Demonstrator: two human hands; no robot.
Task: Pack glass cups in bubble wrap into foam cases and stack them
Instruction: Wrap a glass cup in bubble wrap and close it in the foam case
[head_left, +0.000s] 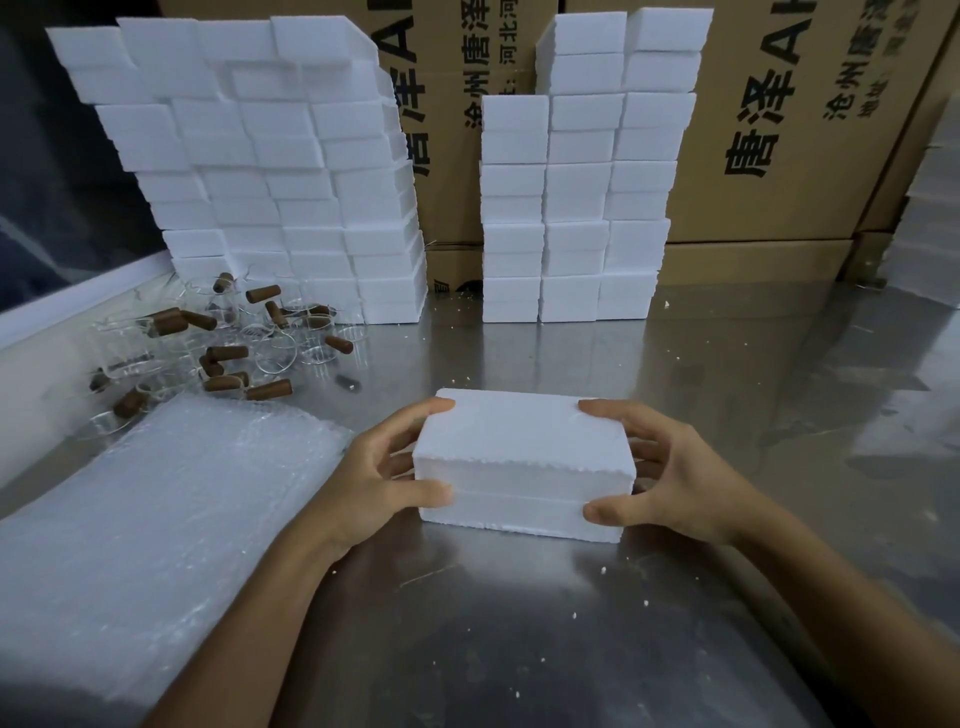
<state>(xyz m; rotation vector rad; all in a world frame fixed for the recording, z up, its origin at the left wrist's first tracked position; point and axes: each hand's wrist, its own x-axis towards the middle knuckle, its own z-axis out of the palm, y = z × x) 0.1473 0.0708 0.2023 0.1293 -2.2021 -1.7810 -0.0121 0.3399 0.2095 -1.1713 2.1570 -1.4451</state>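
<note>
Head view looks down on a brushed metal table (519, 649) speckled with white crumbs, where a closed foam case (524, 462) sits at lower centre of the frame. It is a white, grainy rectangular block made of two halves, with a ragged seam running along its near face; its long axis lies left to right across the frame, broad top face up. The left hand (374, 478) clamps the left end, thumb on the near face and fingers curled over the top corner, while the right hand (670, 467) grips the right end the same way, so the hands are apart with the case between them. At lower left of the frame lies a flat pile of clear bubble wrap (156, 545), dimpled and glossy. Just beyond it, at middle left, is a scatter of clear glass cups (218, 348) with brown cylindrical handles, lying at all angles. Behind these, at upper left, rises a wide leaning wall of stacked white foam cases (270, 171); a narrower set of neat foam stacks (582, 192) stands at upper centre. Brown cardboard boxes (805, 130) with black printed characters fill the background.
</note>
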